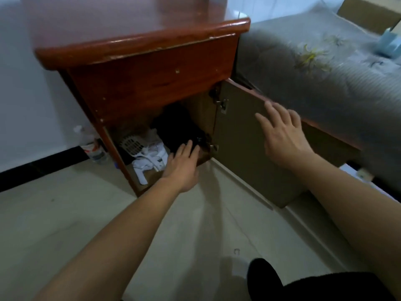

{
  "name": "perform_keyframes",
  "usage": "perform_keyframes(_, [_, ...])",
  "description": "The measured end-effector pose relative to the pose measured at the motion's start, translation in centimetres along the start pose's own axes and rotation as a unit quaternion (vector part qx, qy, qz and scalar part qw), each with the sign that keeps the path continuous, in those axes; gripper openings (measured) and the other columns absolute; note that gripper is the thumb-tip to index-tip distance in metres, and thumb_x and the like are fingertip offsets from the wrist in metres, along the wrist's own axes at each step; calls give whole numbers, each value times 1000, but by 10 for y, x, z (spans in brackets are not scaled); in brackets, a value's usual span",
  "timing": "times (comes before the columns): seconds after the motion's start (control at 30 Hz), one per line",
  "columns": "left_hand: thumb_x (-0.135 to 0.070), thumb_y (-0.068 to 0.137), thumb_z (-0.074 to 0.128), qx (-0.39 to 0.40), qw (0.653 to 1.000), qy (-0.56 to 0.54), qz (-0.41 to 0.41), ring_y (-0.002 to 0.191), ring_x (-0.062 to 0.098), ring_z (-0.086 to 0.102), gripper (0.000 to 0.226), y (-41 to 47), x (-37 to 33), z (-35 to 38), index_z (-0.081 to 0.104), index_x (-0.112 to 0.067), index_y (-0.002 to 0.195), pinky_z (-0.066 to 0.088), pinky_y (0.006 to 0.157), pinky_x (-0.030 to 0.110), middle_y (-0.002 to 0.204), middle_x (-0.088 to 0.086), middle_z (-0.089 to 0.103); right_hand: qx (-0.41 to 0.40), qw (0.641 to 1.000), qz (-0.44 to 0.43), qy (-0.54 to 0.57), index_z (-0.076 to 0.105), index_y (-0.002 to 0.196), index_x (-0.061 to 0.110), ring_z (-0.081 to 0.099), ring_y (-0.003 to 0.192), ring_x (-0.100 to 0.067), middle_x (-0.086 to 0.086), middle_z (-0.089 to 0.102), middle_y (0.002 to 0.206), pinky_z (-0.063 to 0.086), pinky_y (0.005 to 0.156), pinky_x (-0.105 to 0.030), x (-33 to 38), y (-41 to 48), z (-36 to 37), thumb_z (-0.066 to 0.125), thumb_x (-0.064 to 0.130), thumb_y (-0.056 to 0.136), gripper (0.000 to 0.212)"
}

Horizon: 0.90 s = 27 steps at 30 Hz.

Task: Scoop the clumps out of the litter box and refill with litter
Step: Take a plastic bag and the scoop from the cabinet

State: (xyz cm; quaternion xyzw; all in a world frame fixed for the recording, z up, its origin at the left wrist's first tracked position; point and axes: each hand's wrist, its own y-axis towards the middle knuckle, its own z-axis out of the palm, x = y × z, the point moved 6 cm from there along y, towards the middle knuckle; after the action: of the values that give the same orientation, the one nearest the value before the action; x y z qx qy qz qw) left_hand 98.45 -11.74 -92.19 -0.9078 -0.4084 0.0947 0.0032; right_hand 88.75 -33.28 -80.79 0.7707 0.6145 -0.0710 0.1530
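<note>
A white slotted litter scoop (132,146) lies inside the open lower compartment of a red-brown wooden cabinet (149,83), on crumpled white bags (152,158). A black bundle (180,131) fills the compartment's right side. My left hand (183,162) reaches into the compartment, fingers straight, fingertips at the black bundle. My right hand (282,135) is spread flat against the inner face of the open cabinet door (240,140). No litter box is in view.
A bed with a grey patterned cover (325,68) stands right of the cabinet, the open door swung against it. A plastic bottle (93,147) stands on the floor at the cabinet's left by the wall. Pale floor tiles (65,213) lie in front.
</note>
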Motion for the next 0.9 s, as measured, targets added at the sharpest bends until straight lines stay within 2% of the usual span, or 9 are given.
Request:
perform_keyframes(0.07, [-35,97,42,0,999,43,-33,148,30,4,66,-18,43,0,13,-17,154,21,115,53,162,10,1,33,997,-74,7,25,153,27,8,151,-30,-10,11,164,11,120,-51,39,6,10,56,26,90,70])
perform_keyframes(0.17, [-35,95,47,-1,994,43,-97,148,32,4,62,-47,97,11,25,-17,150,22,114,53,161,14,6,112,979,-164,46,37,147,29,26,145,-28,-7,28,158,30,113,-44,98,14,36,52,28,95,54])
perform_keyframes(0.3, [-30,93,49,18,989,37,-143,147,34,3,64,-71,136,40,26,-13,150,20,114,53,161,16,6,165,952,-254,39,48,139,32,43,128,-25,-4,46,141,45,100,-41,151,40,64,47,22,93,47])
perform_keyframes(0.4, [-30,92,49,11,988,74,-133,148,36,5,62,-74,140,58,32,-9,148,18,115,54,160,19,9,190,942,-272,54,56,126,32,50,116,-23,-2,53,125,49,93,-43,169,71,80,47,27,94,33])
perform_keyframes(0.53, [-29,89,50,-3,983,116,-145,145,36,14,63,-61,134,70,33,-10,148,17,116,48,159,20,12,196,940,-267,77,53,136,28,52,118,-23,-3,53,132,46,91,-35,178,114,114,51,37,97,40])
perform_keyframes(0.73, [-20,90,48,32,981,76,-175,142,36,18,65,-33,139,116,24,-11,149,23,114,42,160,18,9,192,925,-221,243,60,132,20,56,119,-30,-11,58,135,49,96,-36,231,157,198,51,19,94,39])
perform_keyframes(0.83, [-16,89,50,72,975,60,-204,144,34,19,71,-26,151,147,18,-9,152,24,115,39,159,18,10,194,908,-243,280,68,119,20,61,109,-32,-12,66,121,52,85,-33,270,165,227,51,20,92,31])
perform_keyframes(0.9, [-15,89,50,95,967,25,-234,146,32,17,73,-23,159,164,14,-8,152,22,117,37,160,17,8,189,900,-228,319,67,93,22,62,101,-34,-15,66,106,44,71,-28,290,175,231,50,20,94,18])
